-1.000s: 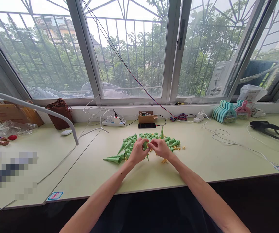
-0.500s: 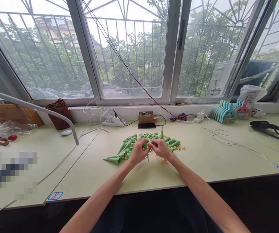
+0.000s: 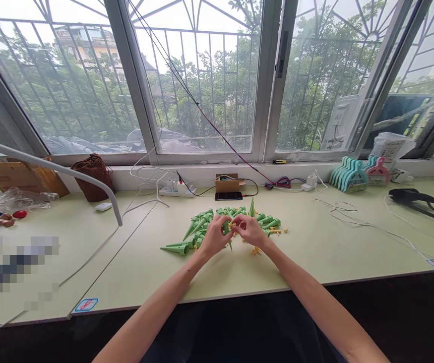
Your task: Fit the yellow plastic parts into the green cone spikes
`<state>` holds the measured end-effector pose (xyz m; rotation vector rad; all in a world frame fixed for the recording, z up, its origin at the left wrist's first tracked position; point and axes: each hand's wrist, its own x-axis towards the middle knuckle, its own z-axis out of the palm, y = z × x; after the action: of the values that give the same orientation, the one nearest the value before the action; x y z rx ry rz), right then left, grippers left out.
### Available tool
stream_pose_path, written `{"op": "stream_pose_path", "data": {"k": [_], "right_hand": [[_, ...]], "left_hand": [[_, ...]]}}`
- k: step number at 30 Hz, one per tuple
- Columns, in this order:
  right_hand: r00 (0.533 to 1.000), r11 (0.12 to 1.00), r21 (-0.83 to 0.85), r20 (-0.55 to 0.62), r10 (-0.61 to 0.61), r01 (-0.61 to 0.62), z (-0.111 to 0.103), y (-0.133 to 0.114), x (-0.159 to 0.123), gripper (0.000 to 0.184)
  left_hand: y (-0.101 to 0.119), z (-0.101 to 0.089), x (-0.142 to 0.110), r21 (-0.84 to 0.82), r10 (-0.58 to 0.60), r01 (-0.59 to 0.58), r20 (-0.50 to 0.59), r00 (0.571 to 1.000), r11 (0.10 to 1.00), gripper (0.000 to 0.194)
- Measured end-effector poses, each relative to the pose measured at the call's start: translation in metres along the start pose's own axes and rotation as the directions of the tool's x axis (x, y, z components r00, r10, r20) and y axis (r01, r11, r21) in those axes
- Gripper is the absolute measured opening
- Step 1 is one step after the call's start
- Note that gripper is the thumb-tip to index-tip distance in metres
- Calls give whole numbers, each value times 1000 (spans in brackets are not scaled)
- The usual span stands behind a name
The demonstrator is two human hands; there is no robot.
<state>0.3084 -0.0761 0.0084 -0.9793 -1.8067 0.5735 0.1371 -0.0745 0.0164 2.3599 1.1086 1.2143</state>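
Note:
My left hand (image 3: 217, 235) is closed around a green plastic plant-watering spike (image 3: 226, 228), whose tip points down toward the table. My right hand (image 3: 249, 229) pinches at the same spike from the other side, its fingertips meeting those of my left. A small yellow piece seems to be between the fingertips, but the fingers mostly hide it. Behind and beside both hands lies a pile of green watering spikes (image 3: 201, 222), one of them standing tip up. Small yellow plastic pieces (image 3: 255, 250) are scattered near my right wrist and at the right of the pile.
A black phone (image 3: 229, 195) lies before a small cardboard box (image 3: 227, 184). Behind are a power strip (image 3: 177, 188) and loose cables. Teal hangers (image 3: 348, 175) and black glasses (image 3: 424, 201) are at the right. A grey curved tube (image 3: 69, 171) and a brown pouch (image 3: 93, 176) are at the left.
My right fingers have shifted very slightly against the top of the spike. Both hands otherwise stay in place, and the pile has not moved.

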Motion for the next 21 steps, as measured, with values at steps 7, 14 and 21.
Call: {"op": "stream_pose_path", "data": {"k": [7, 14, 21], "right_hand": [[999, 1000, 7, -31, 21, -20, 0, 2, 1, 14], [999, 998, -54, -32, 18, -20, 0, -1, 1, 23], [999, 993, -113, -36, 15, -19, 0, -5, 1, 38]], "left_hand": [[-1, 0, 0, -6, -4, 4, -12, 1000, 1000, 22], [0, 0, 0, -6, -2, 1, -15, 1000, 1000, 22], [1, 0, 0, -21, 14, -14, -14, 1000, 1000, 25]]}}
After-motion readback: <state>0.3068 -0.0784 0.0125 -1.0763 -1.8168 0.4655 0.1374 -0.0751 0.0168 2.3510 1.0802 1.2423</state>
